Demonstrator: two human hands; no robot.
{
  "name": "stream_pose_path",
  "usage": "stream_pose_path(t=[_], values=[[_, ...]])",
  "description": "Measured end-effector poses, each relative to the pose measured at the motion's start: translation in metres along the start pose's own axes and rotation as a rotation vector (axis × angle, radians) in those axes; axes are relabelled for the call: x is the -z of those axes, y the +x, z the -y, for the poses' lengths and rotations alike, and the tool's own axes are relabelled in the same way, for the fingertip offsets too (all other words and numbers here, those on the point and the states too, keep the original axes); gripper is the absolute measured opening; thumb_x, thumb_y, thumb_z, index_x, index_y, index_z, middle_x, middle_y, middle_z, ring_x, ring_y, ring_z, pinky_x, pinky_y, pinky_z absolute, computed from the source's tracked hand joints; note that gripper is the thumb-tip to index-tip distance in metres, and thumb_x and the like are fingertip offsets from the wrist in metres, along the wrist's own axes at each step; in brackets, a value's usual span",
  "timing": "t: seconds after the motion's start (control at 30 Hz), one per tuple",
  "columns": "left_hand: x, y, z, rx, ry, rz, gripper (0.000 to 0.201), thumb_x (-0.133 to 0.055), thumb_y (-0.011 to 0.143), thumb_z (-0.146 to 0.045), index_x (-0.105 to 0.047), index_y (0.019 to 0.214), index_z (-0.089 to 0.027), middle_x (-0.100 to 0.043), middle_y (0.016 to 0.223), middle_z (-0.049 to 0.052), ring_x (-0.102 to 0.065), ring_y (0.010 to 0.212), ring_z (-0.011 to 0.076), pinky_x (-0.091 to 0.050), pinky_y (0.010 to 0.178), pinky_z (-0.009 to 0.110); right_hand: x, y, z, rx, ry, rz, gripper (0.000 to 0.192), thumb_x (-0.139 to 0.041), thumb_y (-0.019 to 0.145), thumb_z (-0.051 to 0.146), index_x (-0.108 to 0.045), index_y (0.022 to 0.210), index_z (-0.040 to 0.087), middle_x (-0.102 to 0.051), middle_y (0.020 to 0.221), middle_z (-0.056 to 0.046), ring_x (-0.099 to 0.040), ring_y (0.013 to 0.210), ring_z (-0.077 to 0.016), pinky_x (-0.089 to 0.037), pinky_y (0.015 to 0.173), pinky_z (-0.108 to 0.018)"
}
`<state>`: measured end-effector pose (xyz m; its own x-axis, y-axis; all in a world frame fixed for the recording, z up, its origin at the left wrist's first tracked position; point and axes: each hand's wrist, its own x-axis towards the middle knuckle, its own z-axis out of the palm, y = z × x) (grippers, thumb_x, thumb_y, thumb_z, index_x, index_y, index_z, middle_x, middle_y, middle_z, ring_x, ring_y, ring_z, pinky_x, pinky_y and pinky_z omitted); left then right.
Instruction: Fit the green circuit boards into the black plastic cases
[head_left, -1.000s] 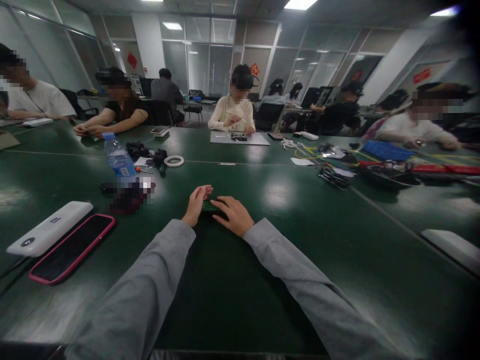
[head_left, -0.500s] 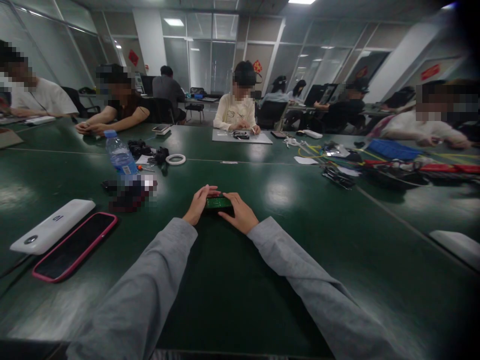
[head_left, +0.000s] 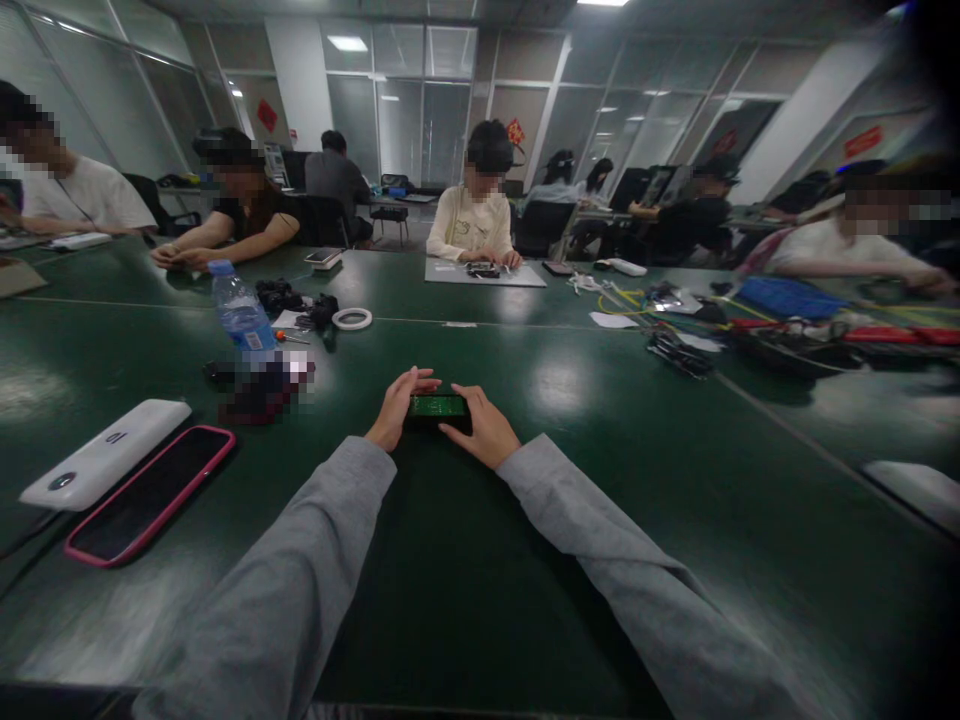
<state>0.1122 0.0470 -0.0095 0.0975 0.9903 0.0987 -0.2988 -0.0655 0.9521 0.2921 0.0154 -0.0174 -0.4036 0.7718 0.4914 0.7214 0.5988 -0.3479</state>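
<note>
A small dark, box-like piece with a green face that looks like a circuit board lies between my hands at the middle of the table. My left hand holds its left end, fingers reaching along the far side. At the right end my right hand grips it, thumb along the near edge and fingers behind. Pale marks show on the green face, too small to read. Its underside is hidden, so I cannot tell whether it touches the green tabletop.
On my left are a phone in a pink case, a white power bank and a water bottle. A white ring lies beyond. Cables and a blue tray are at right. Other people sit around the table.
My right hand has shifted slightly right, and the gap between my hands has widened. More of the green face now shows. Across the table, a person's hands have moved a little.
</note>
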Motion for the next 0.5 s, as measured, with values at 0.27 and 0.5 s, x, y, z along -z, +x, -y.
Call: stream_pose_path(t=[0.27,0.5], values=[[-0.0001,-0.0012,0.0045,-0.082,0.077,-0.015,0.047,-0.045,0.085,-0.052,-0.061,0.11,-0.016,-0.064,0.11,0.011,-0.057,0.104,0.0216,-0.041,0.093,0.038,0.0014,0.0002,0.0008,-0.044,-0.122,-0.044,0.06,-0.058,0.078,0.052,-0.041,0.124,0.017,-0.053,0.114,-0.013,-0.056,0.1,-0.0275,-0.048,0.082,-0.044],[0.0003,-0.001,0.0064,-0.085,0.149,-0.001,0.043,-0.048,0.085,-0.049,-0.059,0.113,-0.019,-0.062,0.115,0.009,-0.055,0.107,0.0205,-0.042,0.092,0.035,0.003,0.0012,0.0008,-0.115,-0.143,-0.11,0.056,-0.06,0.078,0.047,-0.044,0.121,0.016,-0.05,0.111,-0.014,-0.053,0.1,-0.027,-0.048,0.082,-0.044]])
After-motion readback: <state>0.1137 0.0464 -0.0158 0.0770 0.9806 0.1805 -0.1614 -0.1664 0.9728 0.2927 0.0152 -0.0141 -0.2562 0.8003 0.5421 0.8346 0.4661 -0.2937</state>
